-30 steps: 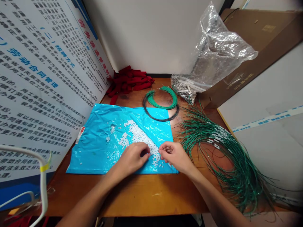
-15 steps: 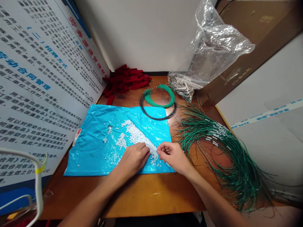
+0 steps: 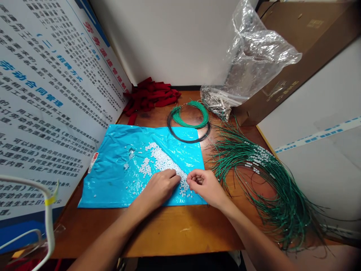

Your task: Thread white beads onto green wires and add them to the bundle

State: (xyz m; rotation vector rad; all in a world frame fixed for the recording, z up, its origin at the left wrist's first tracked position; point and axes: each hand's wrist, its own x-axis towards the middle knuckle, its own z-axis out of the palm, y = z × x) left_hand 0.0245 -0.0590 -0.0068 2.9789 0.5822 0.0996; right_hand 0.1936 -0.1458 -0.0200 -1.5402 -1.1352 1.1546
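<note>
Small white beads (image 3: 163, 160) lie heaped and scattered on a flat blue plastic bag (image 3: 107, 180). Over the near edge of the heap rests my left hand (image 3: 162, 184), palm down with fingers curled together at the beads; whatever its fingertips hold is hidden. My right hand (image 3: 205, 186) is closed in a pinch at the right side of the heap, a small gap away from the left. What sits between its thumb and forefinger is too small to make out. Right of it lies a large bundle of green cords (image 3: 284, 188), with white beads (image 3: 259, 156) on several.
A coil of green and black cords (image 3: 194, 124) overlaps the bag's far edge. Behind are red fabric strips (image 3: 152, 96), a clear plastic bag of metal parts (image 3: 217, 101) and a brown box (image 3: 282, 82). A white cable (image 3: 47, 218) crosses the near left.
My left hand has shifted slightly to the right, closer to the right hand. The right hand stays in nearly the same place, still pinched. The view has moved a little.
</note>
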